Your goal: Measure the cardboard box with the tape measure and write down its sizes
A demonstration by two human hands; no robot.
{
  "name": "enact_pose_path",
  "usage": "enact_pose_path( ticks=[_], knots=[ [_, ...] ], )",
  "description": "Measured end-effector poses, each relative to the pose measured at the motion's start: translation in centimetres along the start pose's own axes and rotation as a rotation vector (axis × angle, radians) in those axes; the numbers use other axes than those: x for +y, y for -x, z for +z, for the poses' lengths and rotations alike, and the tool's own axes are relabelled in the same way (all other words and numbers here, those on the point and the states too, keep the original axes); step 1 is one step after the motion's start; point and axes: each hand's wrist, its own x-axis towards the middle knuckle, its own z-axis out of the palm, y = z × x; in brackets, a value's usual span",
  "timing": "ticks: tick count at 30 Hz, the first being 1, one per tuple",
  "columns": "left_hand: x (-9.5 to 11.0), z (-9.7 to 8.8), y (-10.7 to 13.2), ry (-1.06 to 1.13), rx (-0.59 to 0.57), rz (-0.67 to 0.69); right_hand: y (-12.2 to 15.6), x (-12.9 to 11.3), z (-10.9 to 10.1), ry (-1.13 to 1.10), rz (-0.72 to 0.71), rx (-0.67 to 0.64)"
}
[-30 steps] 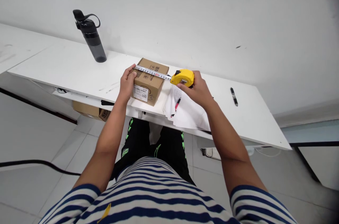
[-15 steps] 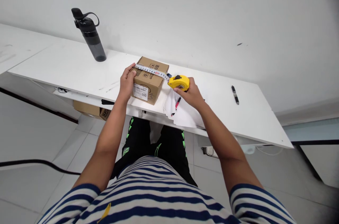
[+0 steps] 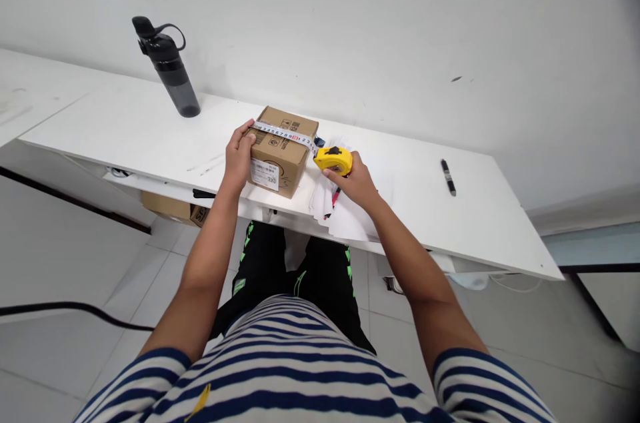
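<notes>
Head view only. Small brown cardboard box (image 3: 277, 159) sits on the long white desk (image 3: 125, 129), near the front edge, roughly mid-desk, with a white label on its near face. Left hand (image 3: 239, 153) is wrapped around the box's left end: fingers curled against the side, thumb on top pinning the tip of the white tape blade (image 3: 285, 134). The blade runs across the box's top, left edge to right edge, numbers facing up. Right hand (image 3: 350, 181) is closed around the yellow tape measure case (image 3: 334, 159), with fingers over the top and thumb at the near side. The case is just beside the box's right end, low over a loose stack of white paper sheets (image 3: 345, 219); can't tell whether it touches them. The sheets overhang the desk's front edge. A red pen (image 3: 334, 197) lies on the sheets, partly under the right hand. Black marker (image 3: 447, 177) lies on the desk well to the right. Dark translucent water bottle (image 3: 167, 68) stands upright at the back left. A second cardboard box (image 3: 170, 209) sits below the desk, and a black cable (image 3: 65, 308) runs over the floor tiles.
</notes>
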Motion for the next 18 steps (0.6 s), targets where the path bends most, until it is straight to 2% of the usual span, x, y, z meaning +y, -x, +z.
enact_pose_path(
  ticks=[5, 9, 16, 18],
  knots=[
    [0.1, 0.0, 0.1, -0.003, 0.004, 0.001, 0.1, -0.6, 0.2, 0.087, 0.031, 0.012],
    [0.2, 0.1, 0.1, 0.018, 0.008, -0.003, -0.2, -0.9, 1.3, 0.163, 0.051, 0.003],
    [0.4, 0.1, 0.2, 0.018, 0.012, -0.007, -0.9, 0.5, 3.5, 0.075, 0.103, -0.023],
    [0.2, 0.1, 0.2, 0.017, 0.006, 0.007, -0.8, 1.0, 3.6, 0.033, 0.028, -0.055]
  ],
)
